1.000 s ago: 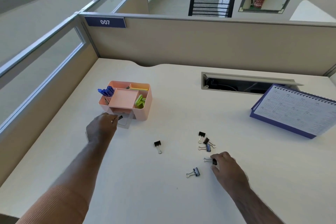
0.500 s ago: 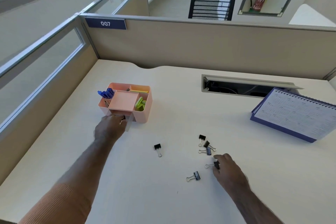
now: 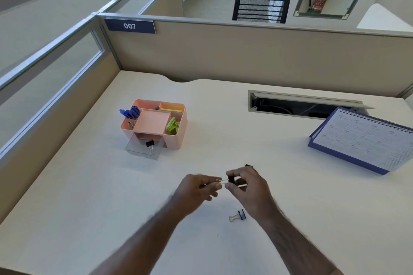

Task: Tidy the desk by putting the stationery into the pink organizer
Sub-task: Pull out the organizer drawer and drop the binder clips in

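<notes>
Currently "007" plate (image 3: pixel 130 26) and pink organizer (image 3: pixel 176 138) sit far-left beyond fingers, left hand (image 3: pixel 196 192) and right hand (image 3: pixel 248 187) both pinching one binder clip (image 3: pixel 231 179), spare clip (image 3: pixel 238 216) just below, calendar (image 3: pixel 366 140) far right.

Organizer (image 3: pixel 172 138) far left on desk (image 3: pixel 89 196); drawer (image 3: pixel 143 148) open before it, one binder clip (image 3: pixel 150 145) inside; calendar (image 3: pixel 366 140) far right; loose clip (image 3: pixel 238 216) near front, beneath the hands
</notes>
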`<state>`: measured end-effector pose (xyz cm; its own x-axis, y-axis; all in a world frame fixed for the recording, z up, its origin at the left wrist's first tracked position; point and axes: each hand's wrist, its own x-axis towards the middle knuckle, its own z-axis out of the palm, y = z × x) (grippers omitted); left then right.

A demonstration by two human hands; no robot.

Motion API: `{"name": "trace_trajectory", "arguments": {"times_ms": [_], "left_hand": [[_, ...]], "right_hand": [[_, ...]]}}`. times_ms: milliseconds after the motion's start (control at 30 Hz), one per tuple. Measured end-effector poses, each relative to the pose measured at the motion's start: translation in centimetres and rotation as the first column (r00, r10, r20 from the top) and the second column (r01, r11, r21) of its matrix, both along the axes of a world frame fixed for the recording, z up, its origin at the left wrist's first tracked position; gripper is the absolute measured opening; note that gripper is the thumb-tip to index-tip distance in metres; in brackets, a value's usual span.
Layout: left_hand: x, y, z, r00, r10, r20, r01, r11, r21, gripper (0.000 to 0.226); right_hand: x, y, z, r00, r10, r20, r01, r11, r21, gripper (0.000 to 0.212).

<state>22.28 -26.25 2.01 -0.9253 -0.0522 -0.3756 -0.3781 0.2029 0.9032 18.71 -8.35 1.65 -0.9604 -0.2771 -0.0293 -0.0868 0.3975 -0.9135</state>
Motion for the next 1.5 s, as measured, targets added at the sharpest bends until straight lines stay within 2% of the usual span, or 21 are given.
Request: {"name": "trace_trajectory", "arguments": {"times_ms": [133, 233, 300, 367, 400, 467, 500, 567, 633, 700, 867, 1033, 1167, 1400, 1500], "left_hand": [[0.3, 0.2, 0.3, 0.978, 0.193, 0.075, -0.205, 0.951, 0.233, 0.013], [0.0, -0.6, 1.1, 0.966, 0.245, 0.082, -0.258, 0.922, 0.290, 0.012], [-0.5, -2.1, 1.5, 0.959, 0.282, 0.013, -0.279, 0.940, 0.195, 0.009], [-1.2, -4.8, 1.7, 0.928, 0.358, -0.101, -0.359, 0.933, 0.008, 0.009], [-1.6, -6.6, 1.8, 0.908, 0.385, -0.165, -0.406, 0.907, -0.117, 0.007], [-2.1, -10.3, 2.2, 0.880, 0.395, -0.263, -0.470, 0.803, -0.366, 0.011], [-2.3, -12.0, 2.5, 0.870, 0.394, -0.297, -0.491, 0.738, -0.462, 0.015], [-2.5, -14.4, 2.8, 0.849, 0.390, -0.356, -0.528, 0.606, -0.595, 0.022], [-2.7, -15.8, 2.9, 0.859, 0.361, -0.364, -0.507, 0.497, -0.704, 0.024], [-3.0, -16.5, 2.3, 0.890, 0.319, -0.326, -0.443, 0.440, -0.781, 0.025], [-3.9, -16.4, 1.2, 0.949, 0.212, -0.232, -0.300, 0.391, -0.870, 0.022], [-5.2, -16.1, 0.7, 0.976, 0.132, -0.172, -0.207, 0.327, -0.922, 0.024], [-5.9, -16.5, -0.3, 0.987, 0.040, -0.156, -0.161, 0.242, -0.957, 0.038], [-7.2, -17.4, -2.0, 0.999, 0.002, -0.043, -0.042, 0.297, -0.954, 0.023], [-7.5, -17.9, -2.7, 1.000, 0.020, -0.006, -0.013, 0.355, -0.935, 0.020]], "right_hand": [[0.0, -1.2, 0.4, 0.998, -0.014, -0.057, 0.012, 1.000, -0.026, 0.021], [0.0, -1.3, 0.6, 0.999, 0.020, -0.035, -0.022, 0.999, -0.048, 0.032], [0.1, -0.7, 0.0, 1.000, -0.004, -0.022, 0.004, 1.000, -0.008, 0.037], [0.1, 0.7, -1.1, 1.000, -0.008, 0.004, 0.007, 0.977, 0.214, 0.033], [0.3, 1.4, -1.7, 0.998, 0.023, 0.055, -0.042, 0.928, 0.370, 0.030], [1.1, 2.4, -2.6, 0.978, 0.096, 0.183, -0.190, 0.766, 0.614, 0.032], [1.7, 2.7, -3.0, 0.968, 0.121, 0.222, -0.242, 0.694, 0.678, 0.035], [2.9, 2.8, -3.8, 0.958, 0.152, 0.242, -0.283, 0.628, 0.725, 0.039], [3.7, 2.9, -4.5, 0.963, 0.159, 0.217, -0.268, 0.624, 0.734, 0.036], [4.1, 3.0, -5.2, 0.973, 0.146, 0.179, -0.231, 0.629, 0.742, 0.029], [3.9, 3.1, -5.8, 0.981, 0.117, 0.153, -0.192, 0.637, 0.746, 0.030], [3.4, 3.1, -5.5, 0.984, 0.083, 0.155, -0.169, 0.680, 0.714, 0.019], [3.4, 3.4, -5.5, 0.988, 0.050, 0.146, -0.136, 0.729, 0.671, 0.015], [2.9, 3.8, -5.3, 0.984, 0.012, 0.176, -0.118, 0.787, 0.606, 0.024], [2.6, 4.0, -5.0, 0.986, -0.002, 0.164, -0.091, 0.823, 0.561, 0.023]]}}
